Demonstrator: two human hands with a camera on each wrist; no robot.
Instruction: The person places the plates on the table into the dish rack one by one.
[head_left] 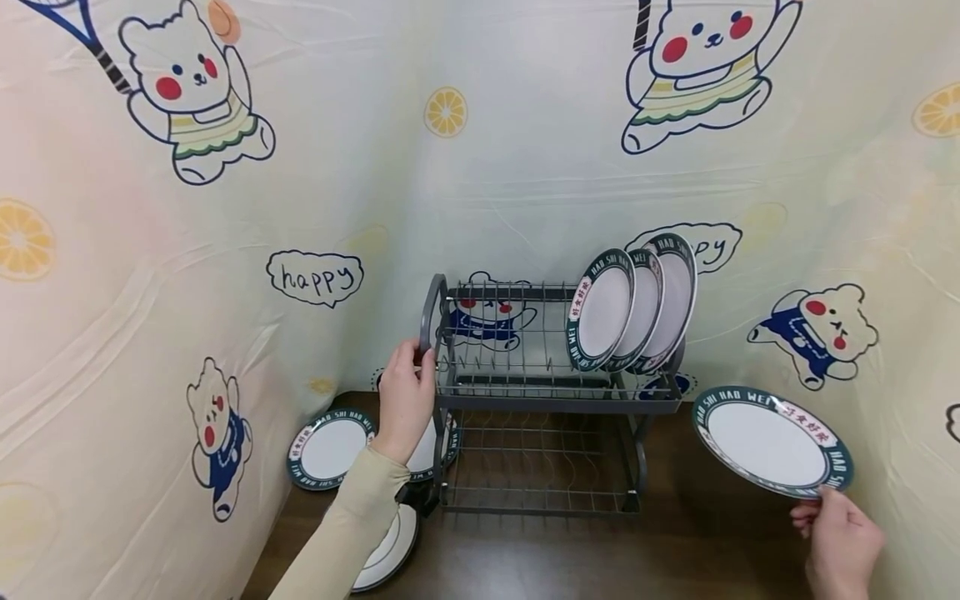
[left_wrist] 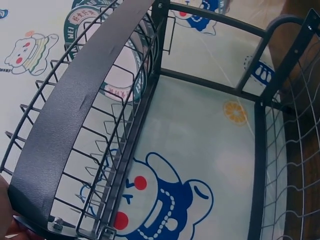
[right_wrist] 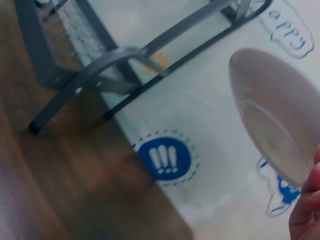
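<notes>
My left hand point(head_left: 407, 400) grips the left side frame of a dark two-tier dish rack point(head_left: 555, 406). In the left wrist view, only a bit of that hand shows at the lower left, beside the rack's flat side bar point(left_wrist: 75, 110). My right hand point(head_left: 843, 533) pinches the near edge of a white plate point(head_left: 772, 442) with a green lettered rim, held in the air right of the rack. The right wrist view shows the underside of this plate point(right_wrist: 277, 110) and the fingertips at its edge. Several matching plates point(head_left: 603, 312) stand upright at the right end of the upper tier.
Left of the rack, a plate point(head_left: 330, 450) lies on the brown tabletop point(head_left: 525, 558), with another plate point(head_left: 427, 450) partly behind the left arm. Nearer lies a white dish point(head_left: 386, 554), half covered by the sleeve. A printed cloth point(head_left: 510, 183) hangs behind and at both sides.
</notes>
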